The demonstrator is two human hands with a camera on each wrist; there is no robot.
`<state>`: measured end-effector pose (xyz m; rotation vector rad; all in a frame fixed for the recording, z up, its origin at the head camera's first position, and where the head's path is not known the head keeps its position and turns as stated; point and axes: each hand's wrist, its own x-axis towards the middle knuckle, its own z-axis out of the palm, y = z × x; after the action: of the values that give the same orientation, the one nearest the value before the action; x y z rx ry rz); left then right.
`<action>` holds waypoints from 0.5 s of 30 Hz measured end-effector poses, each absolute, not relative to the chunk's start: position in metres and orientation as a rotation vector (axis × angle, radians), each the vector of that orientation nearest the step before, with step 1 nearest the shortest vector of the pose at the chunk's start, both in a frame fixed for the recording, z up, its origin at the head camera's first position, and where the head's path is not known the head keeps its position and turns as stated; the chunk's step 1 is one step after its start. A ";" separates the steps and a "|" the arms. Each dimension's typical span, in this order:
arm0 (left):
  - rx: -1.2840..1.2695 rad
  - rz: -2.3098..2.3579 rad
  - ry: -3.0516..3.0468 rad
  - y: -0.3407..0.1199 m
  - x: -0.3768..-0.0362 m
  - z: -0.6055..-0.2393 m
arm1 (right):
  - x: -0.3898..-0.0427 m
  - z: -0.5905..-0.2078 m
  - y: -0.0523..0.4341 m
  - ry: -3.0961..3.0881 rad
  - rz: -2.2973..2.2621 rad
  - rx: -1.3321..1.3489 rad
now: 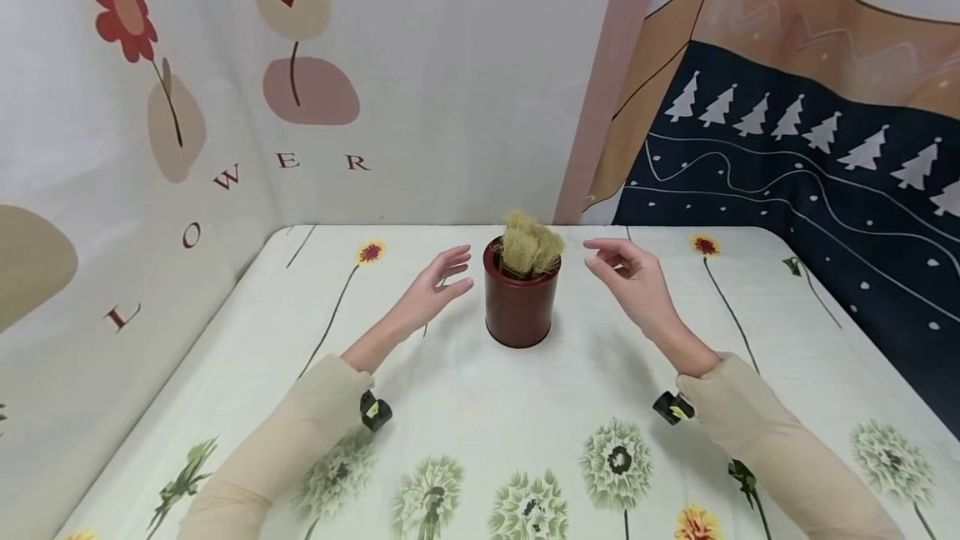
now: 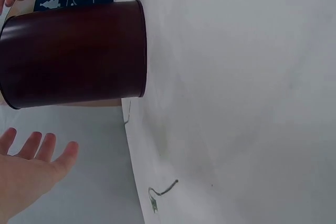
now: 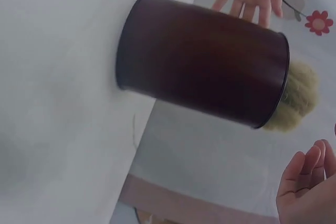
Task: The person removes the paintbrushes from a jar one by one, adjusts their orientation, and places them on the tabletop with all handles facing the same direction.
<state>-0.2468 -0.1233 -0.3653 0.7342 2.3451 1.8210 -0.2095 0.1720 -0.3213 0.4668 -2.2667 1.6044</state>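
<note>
Head: a dark-red cylindrical container holding a straw-coloured bristly tuft is flanked on flower-printed white cloth by raised left hand and right hand, both loosely curved, nothing gripped. Left wrist: the right hand is cropped. Right wrist: the left hand is partly hidden.

A lettered curtain and tree-printed navy fabric border the flower-printed tablecloth.
</note>
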 end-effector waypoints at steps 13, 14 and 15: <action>0.695 1.805 2.340 -0.114 -0.254 -0.361 | -0.214 -0.309 0.135 -2.257 1.444 0.576; 0.691 1.801 2.339 -0.113 -0.255 -0.361 | -0.215 -0.308 0.133 -2.262 1.427 0.578; 0.689 1.800 2.335 -0.113 -0.256 -0.361 | -0.216 -0.308 0.131 -2.267 1.413 0.578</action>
<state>-0.2558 -0.1126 -0.3610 0.6892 2.3353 1.7998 -0.2156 0.1307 -0.3081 0.5779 -2.2668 1.4131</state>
